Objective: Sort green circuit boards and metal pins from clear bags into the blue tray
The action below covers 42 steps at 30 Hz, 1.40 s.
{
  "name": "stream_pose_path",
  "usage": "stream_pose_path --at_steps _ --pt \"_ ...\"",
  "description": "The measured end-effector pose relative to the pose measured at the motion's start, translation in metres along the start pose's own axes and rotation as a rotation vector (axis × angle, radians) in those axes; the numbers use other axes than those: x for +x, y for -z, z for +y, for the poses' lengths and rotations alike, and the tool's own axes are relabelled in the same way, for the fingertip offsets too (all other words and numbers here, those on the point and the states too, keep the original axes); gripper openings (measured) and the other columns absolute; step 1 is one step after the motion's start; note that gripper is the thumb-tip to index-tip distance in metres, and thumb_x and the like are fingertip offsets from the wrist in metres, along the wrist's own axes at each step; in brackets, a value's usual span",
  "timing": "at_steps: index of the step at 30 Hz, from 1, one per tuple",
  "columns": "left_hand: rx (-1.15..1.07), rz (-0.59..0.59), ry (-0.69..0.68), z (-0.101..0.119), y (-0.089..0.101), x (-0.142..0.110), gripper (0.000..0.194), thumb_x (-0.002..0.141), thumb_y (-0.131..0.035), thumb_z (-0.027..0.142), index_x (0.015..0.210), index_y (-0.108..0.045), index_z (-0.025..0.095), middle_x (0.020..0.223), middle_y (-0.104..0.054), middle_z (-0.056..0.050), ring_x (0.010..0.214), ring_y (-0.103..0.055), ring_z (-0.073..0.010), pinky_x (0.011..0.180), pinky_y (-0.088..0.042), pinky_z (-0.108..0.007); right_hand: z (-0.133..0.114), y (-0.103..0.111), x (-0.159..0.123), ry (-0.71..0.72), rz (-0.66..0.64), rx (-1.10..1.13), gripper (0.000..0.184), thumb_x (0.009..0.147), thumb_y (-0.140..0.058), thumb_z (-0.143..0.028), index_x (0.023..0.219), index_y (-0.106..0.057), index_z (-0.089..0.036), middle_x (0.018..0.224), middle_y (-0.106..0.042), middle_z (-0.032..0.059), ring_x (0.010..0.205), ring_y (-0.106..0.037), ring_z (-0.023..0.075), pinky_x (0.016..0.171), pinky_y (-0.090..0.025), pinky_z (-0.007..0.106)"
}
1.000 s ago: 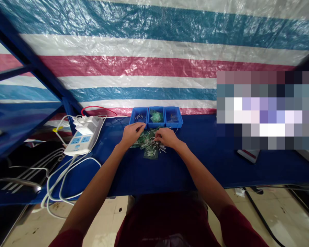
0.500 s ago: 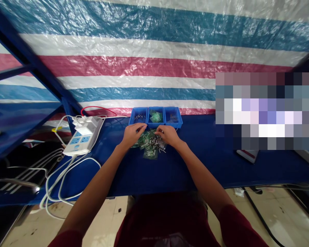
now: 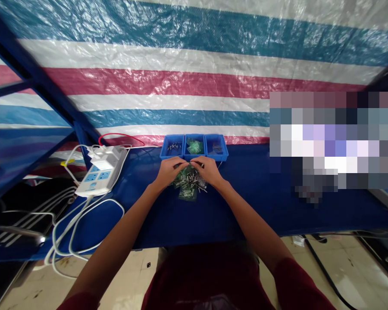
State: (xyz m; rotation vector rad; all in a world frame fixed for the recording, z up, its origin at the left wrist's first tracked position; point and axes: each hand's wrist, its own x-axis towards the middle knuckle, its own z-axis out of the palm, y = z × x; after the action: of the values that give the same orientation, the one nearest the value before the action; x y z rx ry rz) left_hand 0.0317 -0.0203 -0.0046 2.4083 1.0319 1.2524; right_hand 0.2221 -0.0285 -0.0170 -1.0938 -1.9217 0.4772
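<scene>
A heap of small green boards and metal pins [image 3: 189,183] lies loose on the blue worktop [image 3: 213,211], close so I can pick through it. My left hand [image 3: 168,171] sits at its ten o'clock and my right hand [image 3: 208,170] at two, fingers curled into the heap; whether they pinch anything I cannot tell. Three blue bins [image 3: 194,147] wait at twelve, and a white power strip [image 3: 100,174] lies at nine.

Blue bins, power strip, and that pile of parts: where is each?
Blue bins [image 3: 194,147]: head view, middle bin's inside.
Power strip [image 3: 98,176]: head view, its blue socket face.
Pile [image 3: 189,183]: head view, green parts between the hands.
</scene>
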Motion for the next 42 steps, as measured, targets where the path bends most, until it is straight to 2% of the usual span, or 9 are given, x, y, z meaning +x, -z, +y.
stream_pose_path --at_steps 4,12,17,26,32,34,37,40,42 --pt "-0.027 0.033 0.046 0.004 0.002 0.001 0.034 0.089 -0.06 0.045 0.072 -0.071 0.018 0.067 -0.07 -0.002 0.059 -0.059 -0.0127 0.059 -0.045 -0.024 -0.001 -0.001 0.0 -0.008 -0.029 -0.054 0.019 0.094 -0.056 -0.027 0.088 -0.072 -0.019 0.081 -0.069 0.0029 0.076 -0.061 0.0149 0.071 -0.042 0.025" --pt "-0.291 0.187 0.344 0.013 -0.01 0.0 0.031 0.08 -0.067 0.047 0.08 -0.068 0.016 0.081 -0.072 -0.004 0.069 -0.065 -0.0156 0.062 -0.051 -0.025 -0.005 -0.008 -0.002 -0.048 -0.033 -0.137 0.032 0.098 -0.05 -0.033 0.076 -0.067 -0.017 0.075 -0.066 0.0017 0.071 -0.057 0.0126 0.068 -0.035 0.023" --pt "-0.424 0.232 0.334 0.016 -0.009 0.001 0.027 0.089 -0.057 0.045 0.087 -0.052 0.019 0.079 -0.07 -0.004 0.072 -0.067 -0.0166 0.071 -0.055 -0.029 -0.004 -0.006 -0.002 -0.058 -0.005 -0.168 0.038 0.099 -0.046 -0.035 0.07 -0.063 -0.017 0.07 -0.064 0.0012 0.068 -0.056 0.0128 0.065 -0.033 0.024" --pt "0.004 0.281 0.24 0.01 0.002 -0.002 0.025 0.096 -0.046 0.04 0.099 -0.058 0.018 0.079 -0.064 -0.001 0.068 -0.059 -0.0131 0.071 -0.048 -0.025 0.0 -0.001 -0.001 -0.08 0.077 -0.176 0.041 0.099 -0.044 -0.036 0.065 -0.058 -0.018 0.064 -0.059 0.0013 0.061 -0.053 0.0137 0.061 -0.032 0.026" --pt "0.304 0.645 0.049 0.005 0.027 0.017 0.03 0.097 -0.047 0.037 0.086 -0.067 0.017 0.082 -0.07 -0.005 0.079 -0.064 -0.0172 0.083 -0.047 -0.031 0.001 0.002 -0.001 -0.096 0.086 -0.177 0.041 0.099 -0.043 -0.036 0.065 -0.058 -0.019 0.066 -0.06 0.0013 0.061 -0.053 0.0136 0.06 -0.033 0.026" --pt "0.391 0.515 0.058 -0.003 0.035 0.026 0.028 0.097 -0.048 0.035 0.093 -0.07 0.018 0.09 -0.073 -0.007 0.088 -0.065 -0.0198 0.088 -0.046 -0.035 0.001 0.002 -0.001 -0.103 0.09 -0.189 0.041 0.099 -0.042 -0.036 0.065 -0.059 -0.019 0.067 -0.062 0.0017 0.062 -0.054 0.0137 0.061 -0.033 0.026" --pt "0.521 0.158 0.164 -0.013 0.038 0.031 0.027 0.093 -0.052 0.034 0.104 -0.071 0.019 0.102 -0.074 -0.009 0.104 -0.064 -0.0263 0.093 -0.044 -0.04 0.0 0.006 0.0 -0.142 0.075 -0.257 0.04 0.098 -0.044 -0.035 0.066 -0.06 -0.018 0.068 -0.063 0.0026 0.064 -0.055 0.0147 0.061 -0.034 0.026" --pt "0.495 -0.004 0.242 -0.017 0.031 0.025 0.033 0.093 -0.048 0.035 0.114 -0.069 0.02 0.107 -0.074 -0.009 0.1 -0.066 -0.0258 0.088 -0.047 -0.036 -0.001 0.014 0.001 -0.23 0.02 -0.361 0.026 0.094 -0.051 -0.029 0.074 -0.065 -0.019 0.077 -0.067 0.003 0.072 -0.058 0.0162 0.063 -0.036 0.027" --pt "0.45 -0.115 0.243 -0.015 0.026 0.019 0.032 0.093 -0.048 0.038 0.108 -0.072 0.023 0.101 -0.075 -0.007 0.091 -0.069 -0.0247 0.08 -0.049 -0.032 -0.001 0.021 0.002 -0.295 -0.046 -0.418 0.014 0.089 -0.058 -0.026 0.082 -0.068 -0.02 0.084 -0.069 0.0028 0.08 -0.061 0.0175 0.066 -0.038 0.027"
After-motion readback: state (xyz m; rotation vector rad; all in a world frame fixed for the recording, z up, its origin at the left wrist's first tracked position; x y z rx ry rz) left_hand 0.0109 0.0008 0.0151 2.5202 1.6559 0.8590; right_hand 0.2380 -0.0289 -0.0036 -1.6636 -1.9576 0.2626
